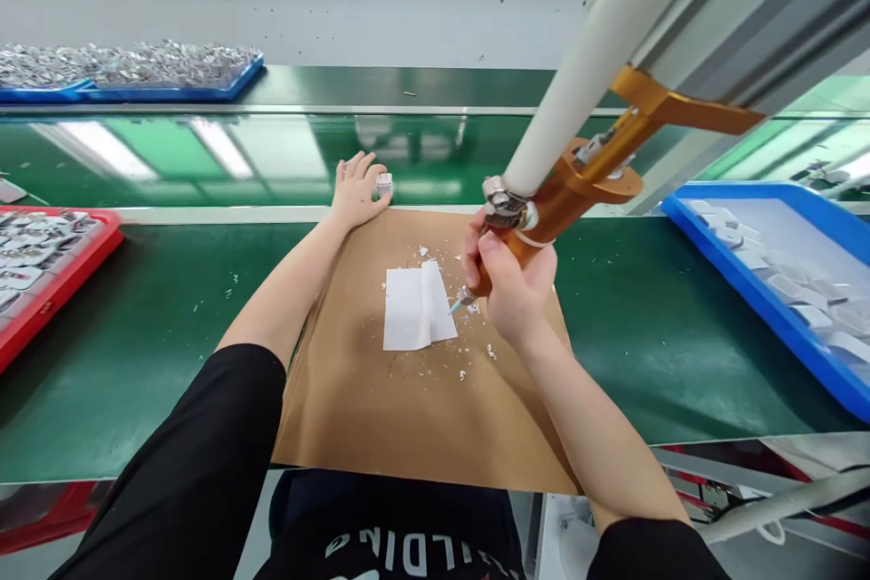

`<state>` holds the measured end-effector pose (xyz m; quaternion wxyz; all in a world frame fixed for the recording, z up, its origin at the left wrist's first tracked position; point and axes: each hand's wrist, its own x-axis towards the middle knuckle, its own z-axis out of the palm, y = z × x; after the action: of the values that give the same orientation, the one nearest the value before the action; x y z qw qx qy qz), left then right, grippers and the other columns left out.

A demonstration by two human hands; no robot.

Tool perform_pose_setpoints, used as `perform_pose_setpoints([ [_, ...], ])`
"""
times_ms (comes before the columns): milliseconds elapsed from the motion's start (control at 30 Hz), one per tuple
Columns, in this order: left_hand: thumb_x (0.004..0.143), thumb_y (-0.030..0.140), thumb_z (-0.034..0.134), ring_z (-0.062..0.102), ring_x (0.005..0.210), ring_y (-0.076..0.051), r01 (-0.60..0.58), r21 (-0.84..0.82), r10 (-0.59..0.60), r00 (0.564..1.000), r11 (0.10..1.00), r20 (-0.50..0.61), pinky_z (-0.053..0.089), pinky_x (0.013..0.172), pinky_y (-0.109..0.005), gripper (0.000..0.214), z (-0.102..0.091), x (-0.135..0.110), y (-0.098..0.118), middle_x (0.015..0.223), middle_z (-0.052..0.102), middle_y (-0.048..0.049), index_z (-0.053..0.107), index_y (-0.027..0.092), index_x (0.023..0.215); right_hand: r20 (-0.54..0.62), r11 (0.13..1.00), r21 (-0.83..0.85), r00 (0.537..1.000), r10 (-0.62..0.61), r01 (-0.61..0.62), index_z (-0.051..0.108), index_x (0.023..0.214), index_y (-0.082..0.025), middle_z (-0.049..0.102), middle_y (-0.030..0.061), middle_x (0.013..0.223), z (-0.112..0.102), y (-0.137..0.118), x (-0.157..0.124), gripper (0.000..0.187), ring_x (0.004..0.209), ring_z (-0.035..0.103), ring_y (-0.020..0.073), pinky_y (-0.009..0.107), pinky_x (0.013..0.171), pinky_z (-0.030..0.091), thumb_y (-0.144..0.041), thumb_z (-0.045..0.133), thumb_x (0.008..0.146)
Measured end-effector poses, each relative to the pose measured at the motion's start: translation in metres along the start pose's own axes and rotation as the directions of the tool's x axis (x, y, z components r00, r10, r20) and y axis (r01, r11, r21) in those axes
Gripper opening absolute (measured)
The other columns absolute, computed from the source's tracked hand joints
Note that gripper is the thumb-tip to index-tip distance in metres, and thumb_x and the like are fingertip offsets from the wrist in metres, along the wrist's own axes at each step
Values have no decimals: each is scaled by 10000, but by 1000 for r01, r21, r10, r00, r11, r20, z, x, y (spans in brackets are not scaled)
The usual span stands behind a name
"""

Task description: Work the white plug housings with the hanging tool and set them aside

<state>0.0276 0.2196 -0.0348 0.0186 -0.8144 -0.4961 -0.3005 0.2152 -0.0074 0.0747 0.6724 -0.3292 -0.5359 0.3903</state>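
While the right grip (511,283) clasped an orange tool (558,208), tip (457,304) beside paper (406,310) on cardboard (408,426), steady aim seemed best; left grip (357,194) at a white block (384,185) beyond, closure could not be told. Red tray (68,288) held metallic pieces (27,254); right blue tray (744,281), white pieces (802,294); far blue tray (177,95), silvery bits (149,65).

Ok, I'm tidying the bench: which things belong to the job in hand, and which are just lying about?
Apparently in use:
tool, in the right hand
white piece, at the left hand
paper
cardboard, under the paper

Probably just lying about:
scraps on the cardboard
red tray, left
blue tray, right
shiny parts, far left
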Motion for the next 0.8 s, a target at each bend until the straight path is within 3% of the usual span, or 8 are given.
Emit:
perform_pose_setpoints([
  [67,835,336,534,166,1406,-301,161,-55,-165,983,985,-81,73,1134,-527,400,2,-3,-12,1505,267,-96,504,200,1210,18,1000,-6,1000,-1,1,525,758,-175,448,-60,535,-1,0,-1,226,389,403,36,186,364,310,-386,603,785],
  [167,859,257,466,282,1345,-290,370,-214,-391,918,904,-65,191,1112,-505,273,1,-2,-31,1414,387,-123,563,174,1100,29,1000,-7,1000,-12,12,522,759,-180,436,-63,527,-1,1,0,228,392,405,37,182,364,307,-393,595,792],
  [267,848,148,408,465,1172,-218,378,-305,-406,913,874,-31,325,1063,-397,263,-9,-1,-44,1240,520,-125,570,144,1055,26,1000,-1,999,-29,29,539,818,-188,445,-65,537,-2,3,1,223,393,410,41,186,364,307,-401,599,795],
  [333,849,131,388,516,1085,-185,363,-321,-405,911,875,-72,382,1016,-347,274,-22,-8,-43,1199,538,-124,558,133,1064,33,999,12,998,-47,46,542,836,-190,453,-63,549,-2,4,1,221,393,412,40,190,368,314,-399,604,797],
  [467,803,222,506,550,964,-166,315,-437,-418,894,843,-162,488,831,-279,203,-55,-45,-9,1050,583,-78,545,165,994,44,998,35,998,-55,54,548,852,-198,468,-59,575,-1,5,3,234,401,421,38,195,377,331,-412,619,791],
  [600,738,205,545,565,856,-132,290,-590,-393,918,754,-52,503,718,-232,121,-75,-107,47,894,570,-27,496,185,846,31,997,59,998,-52,51,555,842,-198,504,-52,623,2,5,3,263,395,422,28,197,372,330,-432,647,764],
  [700,736,172,545,582,867,-129,240,-677,-302,953,696,27,513,761,-256,143,-81,-147,81,896,572,-19,467,196,854,14,997,65,999,-50,49,565,824,-192,506,-53,615,5,3,1,267,388,417,28,200,363,313,-426,665,747],
  [800,751,129,516,586,899,-141,109,-619,-97,994,778,52,511,803,-288,196,-86,-169,97,933,587,-32,524,203,933,2,997,64,999,-52,52,572,797,-190,475,-57,574,8,-1,0,264,375,405,34,207,352,285,-425,675,734],
])
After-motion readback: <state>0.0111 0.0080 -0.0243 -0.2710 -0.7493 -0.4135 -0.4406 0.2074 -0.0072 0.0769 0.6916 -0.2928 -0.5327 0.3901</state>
